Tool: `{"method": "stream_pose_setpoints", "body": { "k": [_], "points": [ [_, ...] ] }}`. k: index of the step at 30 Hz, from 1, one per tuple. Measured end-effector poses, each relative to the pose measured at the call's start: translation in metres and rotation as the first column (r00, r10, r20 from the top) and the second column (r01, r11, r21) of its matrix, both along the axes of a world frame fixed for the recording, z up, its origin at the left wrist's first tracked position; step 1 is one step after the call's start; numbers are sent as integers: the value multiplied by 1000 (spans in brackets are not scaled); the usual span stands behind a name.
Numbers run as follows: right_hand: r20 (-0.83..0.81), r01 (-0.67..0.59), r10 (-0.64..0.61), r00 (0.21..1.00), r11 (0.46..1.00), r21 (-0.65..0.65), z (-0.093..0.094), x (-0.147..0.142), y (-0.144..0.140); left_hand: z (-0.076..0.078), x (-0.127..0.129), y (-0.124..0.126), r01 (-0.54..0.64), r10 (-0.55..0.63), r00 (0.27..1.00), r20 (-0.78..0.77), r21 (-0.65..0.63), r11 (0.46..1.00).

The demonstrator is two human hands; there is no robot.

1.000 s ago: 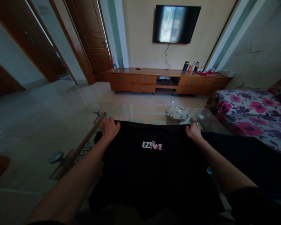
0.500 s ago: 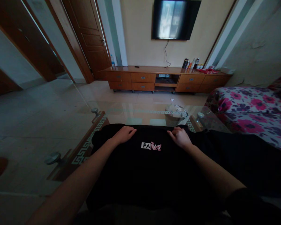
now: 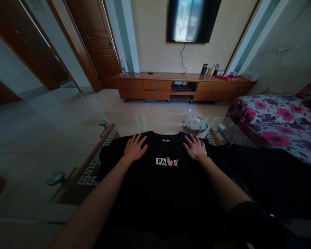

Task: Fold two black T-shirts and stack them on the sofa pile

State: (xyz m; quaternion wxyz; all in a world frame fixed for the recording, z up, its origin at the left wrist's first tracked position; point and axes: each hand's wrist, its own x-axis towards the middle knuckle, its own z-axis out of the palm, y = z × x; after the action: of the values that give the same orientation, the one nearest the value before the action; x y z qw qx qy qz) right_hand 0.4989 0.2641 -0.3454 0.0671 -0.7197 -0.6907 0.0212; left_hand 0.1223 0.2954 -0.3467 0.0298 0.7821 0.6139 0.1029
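A black T-shirt (image 3: 166, 186) lies front-up on the glass counter (image 3: 67, 193), collar toward its far edge; the left hand (image 3: 134, 149) and right hand (image 3: 196, 148) rest flat, fingers spread, either side of the logo (image 3: 167, 161), likely pinning the cloth smooth.

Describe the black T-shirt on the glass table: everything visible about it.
The black T-shirt is soft-looking fabric, spread flat and front-up on the glass table, collar pointing away from the wearer. A small white-and-pink chest logo starts with "PA"; a tiny label sits inside the neckline. The left hand and right hand lie open, palms down, on its shoulders. More dark cloth adjoins its right side.
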Motion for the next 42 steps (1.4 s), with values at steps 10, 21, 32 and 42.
{"method": "stream_pose_setpoints", "body": {
  "k": [10, 21, 32, 42],
  "points": [
    [36, 73, -73, 997, 997, 2, 1, -17, -1, -3, -19, 2, -42, 43, 998, -52, 20, 999],
    [47, 205, -215, 976, 966, 158, 9, -26, -12, 4, -5, -15, -421, 440, 898, -33, 235, 876],
    [82, 104, -98, 992, 992, -69, 21, -31, -50, 11, -19, -54, -248, 251, 967, -43, 64, 967],
    [22, 81, -79, 997, 986, -147, 13, -39, -133, 7, -15, -143, -141, 146, 989, -34, 122, 982]
  ]
}}
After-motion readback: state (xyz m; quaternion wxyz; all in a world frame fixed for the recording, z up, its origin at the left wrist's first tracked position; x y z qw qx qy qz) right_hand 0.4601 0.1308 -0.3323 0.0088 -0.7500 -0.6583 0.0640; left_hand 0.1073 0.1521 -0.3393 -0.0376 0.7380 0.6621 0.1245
